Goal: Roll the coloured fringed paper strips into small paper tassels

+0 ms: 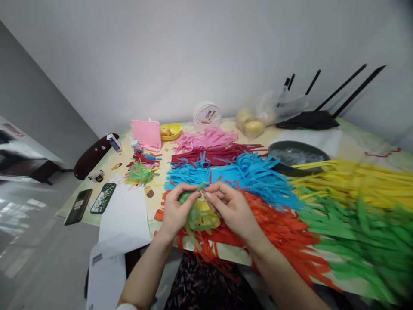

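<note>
In front of me, at the near side of the table, my left hand is closed round the top of a bundle of green and yellow strips. The strips' loose ends hang below my fingers. Close beside it, my right hand pinches at the twisted top of the same bundle; whatever sits between its fingertips is too small to make out. Orange-red fringed strips lie under and beside my hands. Blue fringed strips are just beyond them, with dark red strips and pink strips farther back.
Yellow strips and green strips spread over the right side. A dark bowl stands before a black router. At left are small finished-looking tassels, two phones, white paper and a pink stand.
</note>
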